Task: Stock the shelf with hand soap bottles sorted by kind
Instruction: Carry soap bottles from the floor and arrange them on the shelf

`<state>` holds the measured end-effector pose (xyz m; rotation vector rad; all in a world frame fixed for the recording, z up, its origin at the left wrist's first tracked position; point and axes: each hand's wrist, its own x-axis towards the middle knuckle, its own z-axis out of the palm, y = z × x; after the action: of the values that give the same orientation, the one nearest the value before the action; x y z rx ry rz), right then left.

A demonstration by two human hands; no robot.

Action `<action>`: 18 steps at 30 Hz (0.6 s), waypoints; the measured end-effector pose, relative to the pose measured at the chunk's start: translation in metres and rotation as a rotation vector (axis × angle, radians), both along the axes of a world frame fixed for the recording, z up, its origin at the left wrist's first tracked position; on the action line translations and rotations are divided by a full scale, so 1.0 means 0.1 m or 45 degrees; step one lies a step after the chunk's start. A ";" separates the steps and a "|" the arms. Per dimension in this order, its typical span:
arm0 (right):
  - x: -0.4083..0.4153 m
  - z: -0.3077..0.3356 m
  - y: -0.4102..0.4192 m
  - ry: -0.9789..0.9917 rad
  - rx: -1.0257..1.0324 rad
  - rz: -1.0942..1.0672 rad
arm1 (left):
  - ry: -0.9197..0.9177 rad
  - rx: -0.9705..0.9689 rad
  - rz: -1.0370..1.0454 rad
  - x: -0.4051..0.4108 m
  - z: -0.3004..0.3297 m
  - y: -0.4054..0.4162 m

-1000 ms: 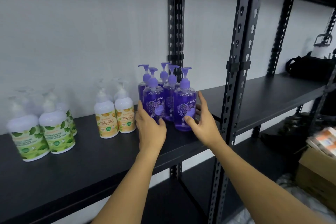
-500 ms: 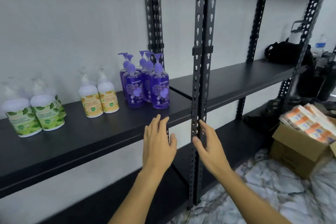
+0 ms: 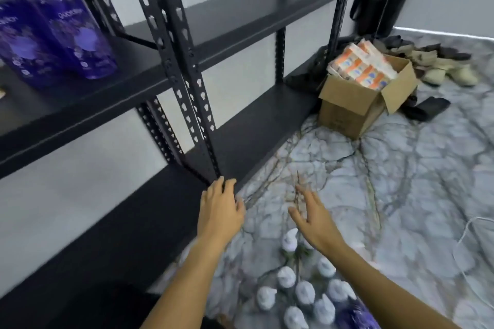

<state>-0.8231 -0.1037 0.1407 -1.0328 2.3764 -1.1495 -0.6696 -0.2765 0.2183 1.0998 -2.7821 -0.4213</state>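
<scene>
Purple soap bottles (image 3: 57, 35) at upper left of frame, standing on the black shelf (image 3: 128, 83), two clearly visible side by side, blurred, labels unreadable. Black perforated upright (image 3: 173, 61) runs from top centre down to the lower shelf board (image 3: 256, 125). Left hand (image 3: 220, 208) at lower centre, palm down, fingers spread and loose, holding nothing; its fingertips (image 3: 227, 184) sit at the foot of the upright, contact not clear. Right hand (image 3: 311, 218) just right of it, over the marbled floor (image 3: 401, 195), fingers splayed wide, empty, motion-blurred. Below the hands, bottom centre of frame, a cluster of white-capped pump bottles (image 3: 296, 291) stands on the floor, seen from above; one purple bottle (image 3: 358, 312) at the cluster's right edge, bottom of frame. Right of centre, upper area: open cardboard box (image 3: 355, 107) on the floor beside the shelf end, filled with orange-and-white packs (image 3: 361, 67). Far upper right: pale shoes (image 3: 451, 72) and dark items on the floor. White cable (image 3: 465, 243) at right edge.
</scene>
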 end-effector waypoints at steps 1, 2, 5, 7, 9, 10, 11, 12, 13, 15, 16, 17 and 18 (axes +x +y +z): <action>0.00 -0.12 0.11 -0.024 0.049 -0.023 | -0.034 0.033 -0.019 -0.06 -0.10 0.04; 0.01 -0.24 0.20 -0.046 0.096 -0.039 | -0.070 0.062 -0.039 -0.11 -0.21 0.09; 0.03 -0.57 0.46 -0.101 0.222 -0.087 | -0.174 0.133 -0.092 -0.21 -0.51 0.27; 0.05 -0.75 0.63 -0.117 0.283 -0.129 | -0.267 0.199 -0.120 -0.24 -0.73 0.40; 0.06 -0.93 0.82 -0.143 0.359 -0.180 | -0.377 0.284 -0.160 -0.25 -0.95 0.50; 0.07 -1.01 0.92 -0.154 0.421 -0.200 | -0.421 0.337 -0.172 -0.26 -1.05 0.54; 0.08 -1.09 1.01 -0.161 0.489 -0.212 | -0.457 0.393 -0.181 -0.27 -1.15 0.58; 0.11 -1.17 1.10 -0.161 0.538 -0.214 | -0.486 0.440 -0.189 -0.29 -1.24 0.63; 0.14 -1.24 1.18 -0.162 0.573 -0.212 | -0.512 0.479 -0.201 -0.30 -1.33 0.67; 0.20 -1.36 1.28 -0.147 0.650 -0.200 | -0.554 0.544 -0.239 -0.32 -1.50 0.76; 0.23 -1.40 1.32 -0.134 0.696 -0.203 | -0.570 0.581 -0.257 -0.32 -1.58 0.80; 0.25 -1.43 1.34 -0.120 0.740 -0.222 | -0.586 0.611 -0.276 -0.33 -1.65 0.84; 0.26 -1.45 1.36 -0.102 0.783 -0.250 | -0.610 0.632 -0.296 -0.32 -1.72 0.87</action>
<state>-0.7972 0.0319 -0.0042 -0.5436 2.5483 -0.4314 -0.7019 -0.1899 0.0468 1.0746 -3.3541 -1.0464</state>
